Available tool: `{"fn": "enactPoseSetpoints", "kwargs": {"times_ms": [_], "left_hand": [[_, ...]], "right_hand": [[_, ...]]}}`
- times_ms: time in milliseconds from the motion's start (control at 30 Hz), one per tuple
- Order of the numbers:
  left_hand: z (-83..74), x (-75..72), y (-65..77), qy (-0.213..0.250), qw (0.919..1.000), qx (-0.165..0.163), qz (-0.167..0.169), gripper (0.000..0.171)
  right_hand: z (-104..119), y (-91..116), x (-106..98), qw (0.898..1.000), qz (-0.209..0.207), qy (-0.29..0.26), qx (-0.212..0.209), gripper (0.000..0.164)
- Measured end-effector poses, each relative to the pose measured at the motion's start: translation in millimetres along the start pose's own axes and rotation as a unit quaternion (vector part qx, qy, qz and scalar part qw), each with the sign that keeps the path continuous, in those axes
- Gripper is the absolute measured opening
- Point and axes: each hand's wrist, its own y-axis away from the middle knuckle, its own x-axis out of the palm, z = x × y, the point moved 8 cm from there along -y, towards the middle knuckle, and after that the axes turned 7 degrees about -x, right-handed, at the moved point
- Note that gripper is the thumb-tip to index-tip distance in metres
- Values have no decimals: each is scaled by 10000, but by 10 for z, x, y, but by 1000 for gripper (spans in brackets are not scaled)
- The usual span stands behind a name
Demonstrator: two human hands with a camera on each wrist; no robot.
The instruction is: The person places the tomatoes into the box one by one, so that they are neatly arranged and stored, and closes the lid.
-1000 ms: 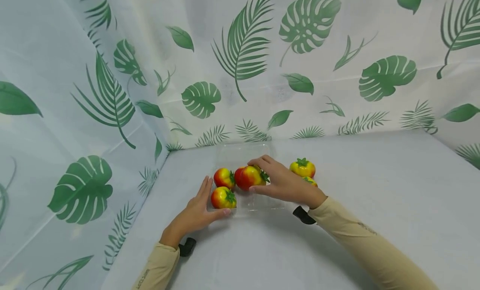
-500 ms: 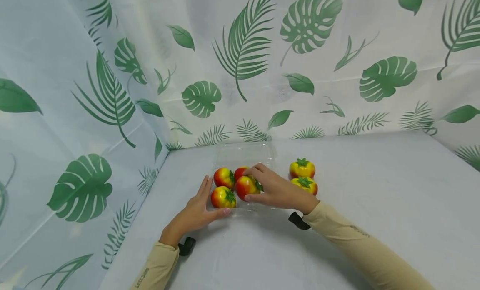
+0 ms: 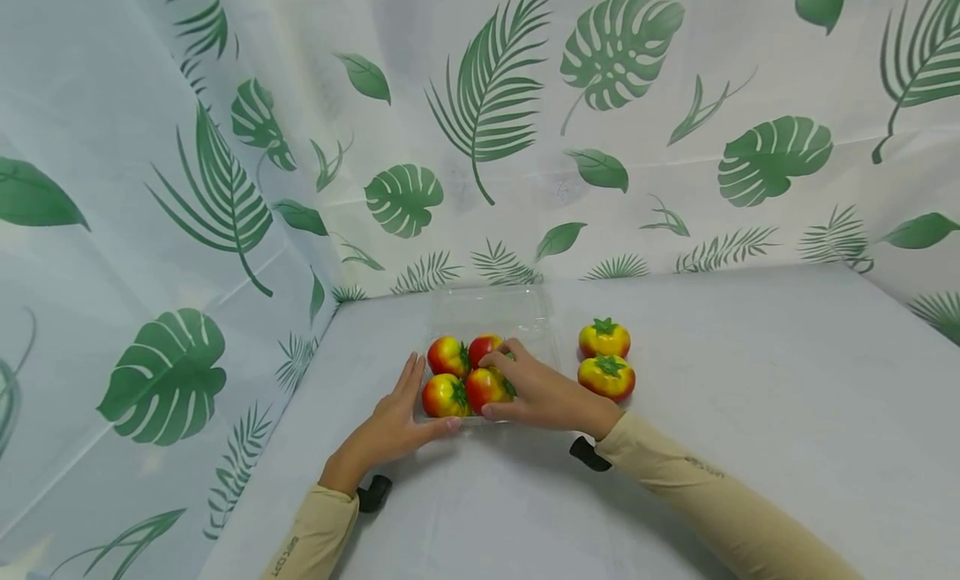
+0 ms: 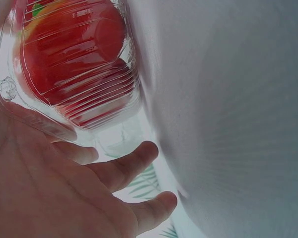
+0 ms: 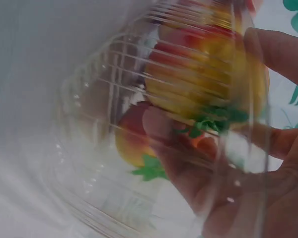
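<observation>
A clear plastic clamshell box (image 3: pixel 491 305) lies with its lid folded back. My right hand (image 3: pixel 543 397) holds a yellow-and-red persimmon (image 3: pixel 486 388) low in the box's near right part, thumb on the near side and fingers over the far side. Three more persimmons sit in the box: one at far left (image 3: pixel 446 355), one at near left (image 3: pixel 444 394) and one at far right (image 3: pixel 483 347), partly behind my fingers. At the box's left side lies my left hand (image 3: pixel 393 422), fingers extended and thumb along the front edge. The left wrist view shows the box wall (image 4: pixel 99 99) beside that palm.
Two persimmons stand on the white table right of the box, a farther one (image 3: pixel 604 338) and a nearer one (image 3: pixel 607 380). A leaf-print curtain (image 3: pixel 495 147) rises behind the table and along its left side.
My right hand has carried the persimmon toward me, slightly left and down, into the box's near right part. The persimmon at far right now shows beyond it. My left hand stays in place.
</observation>
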Motion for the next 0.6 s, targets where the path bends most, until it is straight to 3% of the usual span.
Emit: {"fn": "enactPoseSetpoints", "kwargs": {"times_ms": [600], "left_hand": [[-5, -4, -5, 17, 10000, -65, 11, 127]], "right_hand": [[-32, 7, 38, 10000, 62, 59, 13, 55]]}}
